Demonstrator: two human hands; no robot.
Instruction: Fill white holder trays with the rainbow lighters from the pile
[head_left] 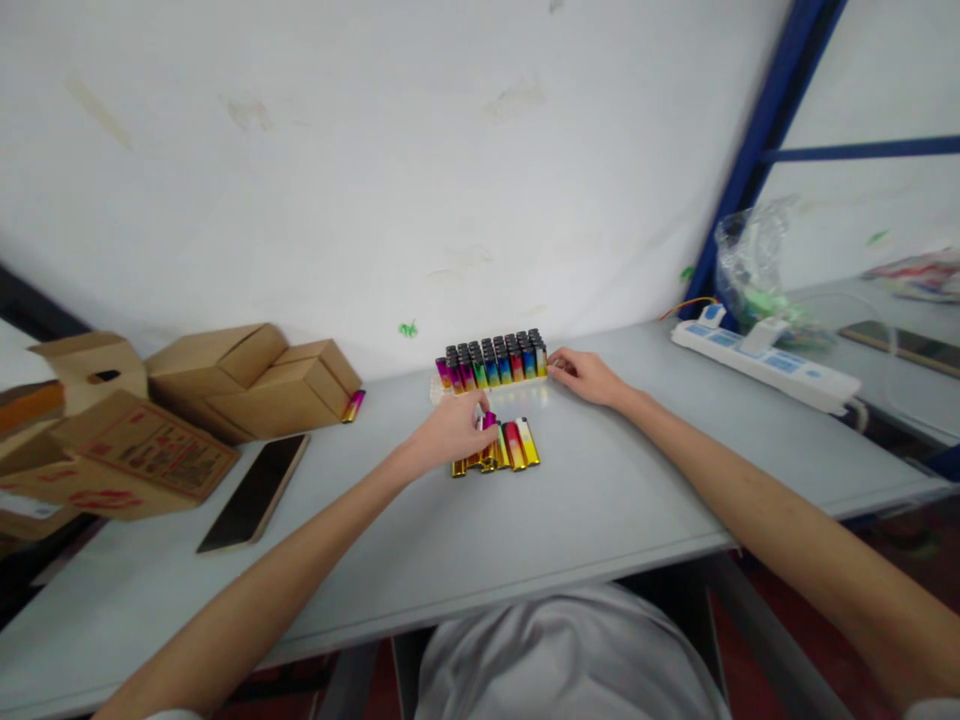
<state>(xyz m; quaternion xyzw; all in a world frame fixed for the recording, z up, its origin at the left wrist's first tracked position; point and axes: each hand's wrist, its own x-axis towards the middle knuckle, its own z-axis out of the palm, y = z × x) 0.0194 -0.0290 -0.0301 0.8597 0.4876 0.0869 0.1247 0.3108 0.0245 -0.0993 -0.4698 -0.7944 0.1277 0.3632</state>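
Where the pale grey tabletop (600,500) meets the white wall, the head view shows a clear tray of upright rainbow-coloured lighters with black caps (491,362), standing in tight rows. The right hand (589,375) rests against the tray's right end, fingers curled loosely and touching it; whether they pinch anything cannot be told. Just in front of the tray lies a short row of loose gold-and-rainbow metallic lighters (499,447), flat on the table. The left hand (450,432) covers the row's left part, its fingers closed around a pink-topped lighter (489,420).

To the left, well apart from the hands, sit several folded brown cardboard boxes (247,378), with a single pink-and-yellow lighter (353,405) lying against them and a dark flat phone (255,490) in front. On the right, a white power strip with blue switches (765,365) lies along the table, a crumpled clear plastic bag (754,265) behind it, beside a blue metal shelf post (757,150). Nothing stands between the hands and the lighters.
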